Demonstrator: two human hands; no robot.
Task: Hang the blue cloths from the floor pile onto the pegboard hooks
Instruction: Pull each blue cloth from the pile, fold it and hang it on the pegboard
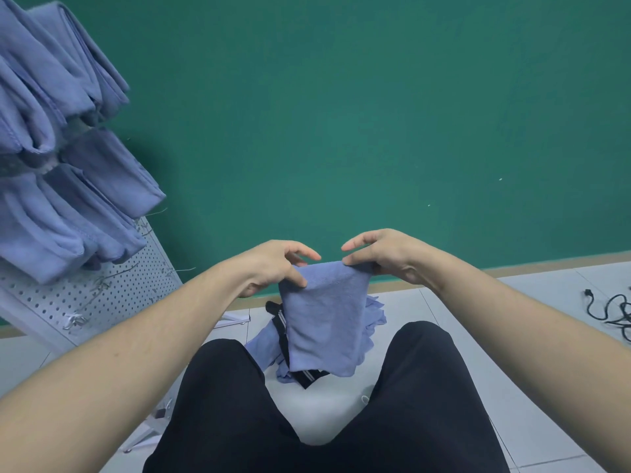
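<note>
Both hands hold one blue cloth (324, 322) up between the knees. Left hand (273, 268) pinches the top-left corner, right hand (379, 256) pinches the top-right edge. Cloth hangs folded, long axis straight down, above the floor pile (374, 314). Pegboard (102, 291) stands to the left, so the left hand is nearer. Bare hooks (73, 319) show below the hung cloths (51, 165).

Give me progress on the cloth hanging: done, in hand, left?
Done: several blue cloths already hang on the pegboard. In hand: the left hand and right hand pinch the top edge of one folded cloth, held up and not yet hooked. Left: a small floor pile remains, and bare hooks show lower on the board.
</note>
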